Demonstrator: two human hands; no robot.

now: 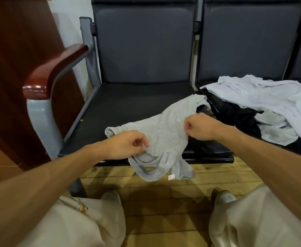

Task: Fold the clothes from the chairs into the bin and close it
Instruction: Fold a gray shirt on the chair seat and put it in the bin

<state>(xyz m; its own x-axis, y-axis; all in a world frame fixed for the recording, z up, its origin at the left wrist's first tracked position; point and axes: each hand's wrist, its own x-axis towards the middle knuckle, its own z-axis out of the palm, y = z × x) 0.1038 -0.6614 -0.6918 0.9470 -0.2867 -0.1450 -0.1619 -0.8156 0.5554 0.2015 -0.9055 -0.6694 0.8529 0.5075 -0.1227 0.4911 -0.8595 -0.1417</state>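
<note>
I have both grips on the grey T-shirt [165,136], which lies across the front of the left chair seat [128,104]. Its neck end hangs over the seat's front edge above the wooden floor [164,202]. My left grip [128,145] is curled, thumb and forefinger pinching the cloth just above the neckline. My right grip [199,126] is closed into a loose fist and pinches the shirt's right edge, a little farther back on the seat. The cloth between them is slack and wrinkled. A small white label [171,177] shows at the hanging end, and one sleeve [110,131] is bunched just beyond my left grip. The far end of the shirt reaches toward the gap between the two seats.

On the right chair seat [210,97] sits the pile of clothes. A pale lilac garment [271,97] is spread on top, a black garment [242,118] lies under it, and a light grey piece [274,131] is at the front. None of them touch my grips.

A glossy red-brown armrest [53,72] stands to the left of the seat, with a wooden cabinet [12,68] beyond it. My knees in beige trousers [85,225] and two white shoes [111,196] show below.
</note>
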